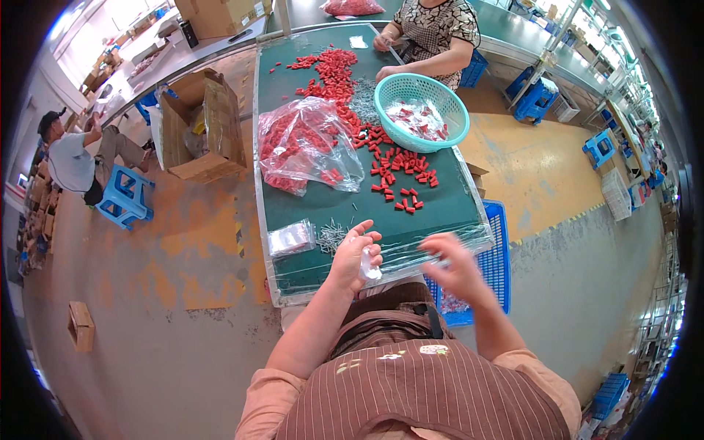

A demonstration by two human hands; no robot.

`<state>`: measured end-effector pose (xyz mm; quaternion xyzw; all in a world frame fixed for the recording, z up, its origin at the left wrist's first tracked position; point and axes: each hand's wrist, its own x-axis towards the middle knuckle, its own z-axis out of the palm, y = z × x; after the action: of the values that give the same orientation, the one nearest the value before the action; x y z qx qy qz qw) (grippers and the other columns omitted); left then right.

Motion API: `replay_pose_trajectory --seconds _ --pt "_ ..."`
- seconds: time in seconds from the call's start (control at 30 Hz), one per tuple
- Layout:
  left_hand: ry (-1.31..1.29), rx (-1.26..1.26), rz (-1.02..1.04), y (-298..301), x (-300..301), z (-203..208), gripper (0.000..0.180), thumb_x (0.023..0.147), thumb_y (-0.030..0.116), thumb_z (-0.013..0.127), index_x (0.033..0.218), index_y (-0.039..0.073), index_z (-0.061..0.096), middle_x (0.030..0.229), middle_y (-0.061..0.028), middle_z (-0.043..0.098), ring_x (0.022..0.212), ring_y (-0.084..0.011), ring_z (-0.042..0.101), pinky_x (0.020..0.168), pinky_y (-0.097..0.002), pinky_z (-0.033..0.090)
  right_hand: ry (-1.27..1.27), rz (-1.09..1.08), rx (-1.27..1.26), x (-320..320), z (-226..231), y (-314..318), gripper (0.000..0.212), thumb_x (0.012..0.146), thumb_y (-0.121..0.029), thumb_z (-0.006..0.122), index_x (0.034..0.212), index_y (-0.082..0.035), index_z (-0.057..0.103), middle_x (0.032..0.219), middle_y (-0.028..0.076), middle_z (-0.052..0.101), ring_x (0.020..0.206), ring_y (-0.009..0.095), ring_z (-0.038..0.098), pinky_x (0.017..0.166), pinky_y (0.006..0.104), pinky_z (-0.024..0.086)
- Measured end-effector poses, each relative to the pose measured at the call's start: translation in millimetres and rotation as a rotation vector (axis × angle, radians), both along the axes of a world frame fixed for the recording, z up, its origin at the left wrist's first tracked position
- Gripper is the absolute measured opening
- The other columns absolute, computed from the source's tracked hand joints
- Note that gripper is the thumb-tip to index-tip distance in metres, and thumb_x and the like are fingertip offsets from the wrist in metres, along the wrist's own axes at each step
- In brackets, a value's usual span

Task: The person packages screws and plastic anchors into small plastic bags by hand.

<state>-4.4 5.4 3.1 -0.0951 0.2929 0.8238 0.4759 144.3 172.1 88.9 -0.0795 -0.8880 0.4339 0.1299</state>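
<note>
My left hand (355,255) is above the near edge of the green table (315,275), its fingers curled around a small clear plastic bag (368,265). To its right, my right hand (452,265) is smeared by motion over the table's near right corner, and what its fingers hold, if anything, does not show. Just beyond my left hand lies a small heap of grey screws (332,236). Beside that heap rests a stack of clear plastic bags (291,238). Farther off, short red plastic pieces (405,192) are scattered loose.
A large clear bag of red pieces (301,143) lies left, a teal basket (456,117) with filled bags right. Across the table a co-worker (433,44) handles something clear. A blue crate (499,257) stands right of the table, a cardboard box (209,128) left.
</note>
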Motion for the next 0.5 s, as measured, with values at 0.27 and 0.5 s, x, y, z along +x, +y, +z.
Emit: replay_pose_trajectory --seconds 0.27,0.5 --pt "-0.004 0.017 0.101 -13 5 4 0.049 0.087 0.001 0.05 0.133 0.006 0.037 0.114 -0.0129 0.049 0.094 -0.0235 0.057 0.081 -0.0367 0.052 0.249 0.158 0.375 -46 -34 -69 0.031 0.069 -0.006 0.07 0.1 -0.008 0.065 0.112 0.008 0.057 0.102 0.029 0.055 0.084 0.0405 0.046" --pt "0.028 0.078 0.097 -18 14 18 0.06 0.082 -0.004 0.049 0.138 0.007 0.033 0.121 -0.0158 0.049 0.103 -0.028 0.057 0.09 -0.04 0.051 0.346 0.125 0.528 -54 -41 -68 0.03 0.066 -0.008 0.071 0.096 -0.01 0.066 0.113 0.006 0.057 0.105 0.027 0.054 0.085 0.0406 0.044"
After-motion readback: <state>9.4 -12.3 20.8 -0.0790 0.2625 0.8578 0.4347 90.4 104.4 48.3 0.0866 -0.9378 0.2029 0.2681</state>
